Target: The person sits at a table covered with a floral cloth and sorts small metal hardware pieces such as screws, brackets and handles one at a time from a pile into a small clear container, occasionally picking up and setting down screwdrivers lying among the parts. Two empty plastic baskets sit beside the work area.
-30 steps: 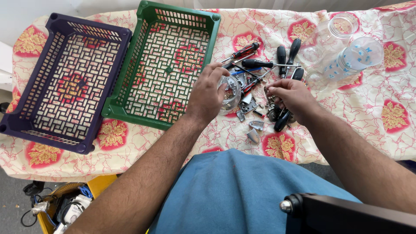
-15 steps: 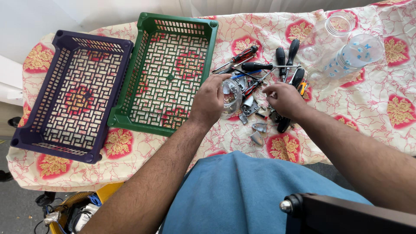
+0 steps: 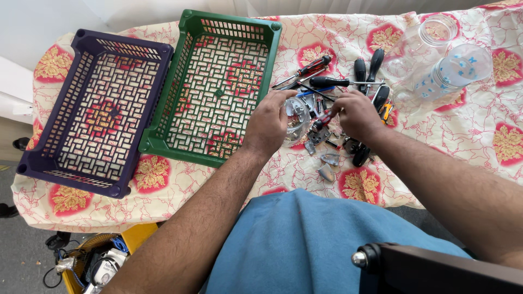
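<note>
My left hand [image 3: 268, 124] grips a clear round plastic piece [image 3: 297, 117] just right of the green basket [image 3: 180, 153]. My right hand [image 3: 357, 113] pinches a small red-handled tool [image 3: 321, 121], its tip pointing toward the clear piece. Both hands hover over a pile of screwdrivers [image 3: 332, 81] with black and red handles and small metal parts [image 3: 328, 166] lying on the floral tablecloth [image 3: 479, 136].
An empty purple basket [image 3: 71, 178] stands left of the green one. Clear plastic jars [image 3: 436, 30] and a bottle with blue marks [image 3: 457, 68] lie at the back right. A blue cloth [image 3: 305, 245] covers my lap and a dark chair arm [image 3: 436, 269] is at the bottom right.
My right hand has lifted the small red-handled tool from the pile and brought it toward my left hand. The left hand has stayed by the green basket with the clear piece.
</note>
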